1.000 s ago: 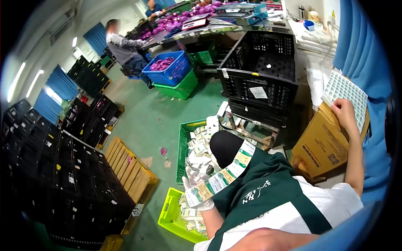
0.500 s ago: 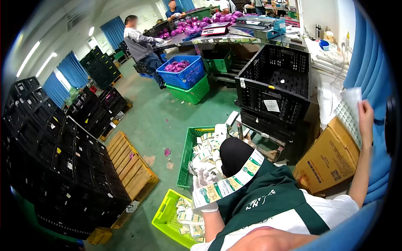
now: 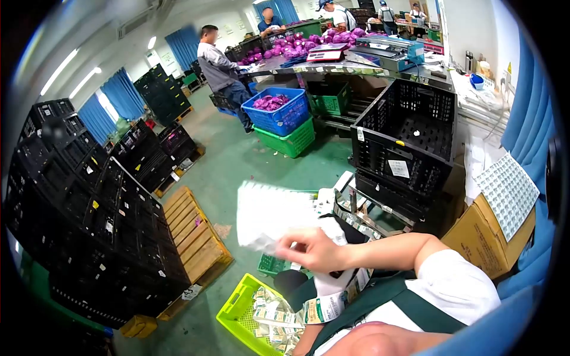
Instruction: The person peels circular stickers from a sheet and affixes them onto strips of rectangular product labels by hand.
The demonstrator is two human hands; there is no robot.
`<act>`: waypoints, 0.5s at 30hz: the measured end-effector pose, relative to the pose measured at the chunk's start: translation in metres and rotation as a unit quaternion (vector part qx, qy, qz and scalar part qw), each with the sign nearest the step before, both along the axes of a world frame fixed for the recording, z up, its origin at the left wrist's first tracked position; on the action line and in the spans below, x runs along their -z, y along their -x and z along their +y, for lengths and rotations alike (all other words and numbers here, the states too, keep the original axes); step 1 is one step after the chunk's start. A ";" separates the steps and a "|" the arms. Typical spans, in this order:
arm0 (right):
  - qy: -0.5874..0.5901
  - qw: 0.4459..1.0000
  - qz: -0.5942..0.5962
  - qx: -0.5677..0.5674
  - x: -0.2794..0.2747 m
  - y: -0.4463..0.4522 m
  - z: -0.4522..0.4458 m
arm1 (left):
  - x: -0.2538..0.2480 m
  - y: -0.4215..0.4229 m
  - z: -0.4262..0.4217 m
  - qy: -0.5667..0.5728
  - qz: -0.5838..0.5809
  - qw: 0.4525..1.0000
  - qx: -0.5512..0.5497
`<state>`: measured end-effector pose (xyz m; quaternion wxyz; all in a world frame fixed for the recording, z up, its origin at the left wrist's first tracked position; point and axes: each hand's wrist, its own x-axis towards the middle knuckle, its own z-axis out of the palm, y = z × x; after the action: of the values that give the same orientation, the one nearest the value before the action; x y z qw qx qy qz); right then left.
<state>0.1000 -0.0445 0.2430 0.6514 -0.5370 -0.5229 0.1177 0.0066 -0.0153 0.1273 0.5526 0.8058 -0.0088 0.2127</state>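
My bare right hand (image 3: 314, 249) reaches across my body and pinches a white sheet (image 3: 270, 210), blurred by motion. Just below it is my left hand (image 3: 328, 283) in a white glove, mostly hidden behind the right arm and labels. A strip of printed green-and-white labels (image 3: 323, 308) runs through the left hand and over my lap. Left of my lap, a yellow-green crate (image 3: 234, 305) holds several labelled packs. The sheet and my arm largely cover a green crate (image 3: 270, 264).
A sheet of small repeated labels (image 3: 509, 193) leans on a cardboard box (image 3: 475, 237) at right. Black crates (image 3: 404, 148) stand ahead. Stacked black crates (image 3: 113, 231) and a wooden pallet (image 3: 193, 231) are at left. Co-workers stand around a table with purple cabbages (image 3: 297, 46).
My right hand has moved from beside the cardboard box to the front of my lap, bringing a white sheet. The label strip, stretched out before, is now bunched nearer my body. The view has shifted slightly.
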 end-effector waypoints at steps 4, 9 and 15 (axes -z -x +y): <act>-0.016 0.987 0.118 -0.108 0.005 0.001 0.020 | 0.004 -0.003 0.000 0.086 0.033 0.995 -0.031; -0.029 0.969 0.205 -0.138 0.007 -0.007 0.013 | -0.006 -0.026 0.000 0.220 0.013 0.972 -0.088; -0.042 0.965 0.241 -0.095 0.004 -0.024 -0.022 | -0.023 -0.041 -0.007 0.362 -0.011 0.924 -0.120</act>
<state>0.1241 -0.0670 0.2394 0.7659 -0.4130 -0.4037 0.2826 0.0475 -0.0221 0.1507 0.7771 0.5432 0.1594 0.2749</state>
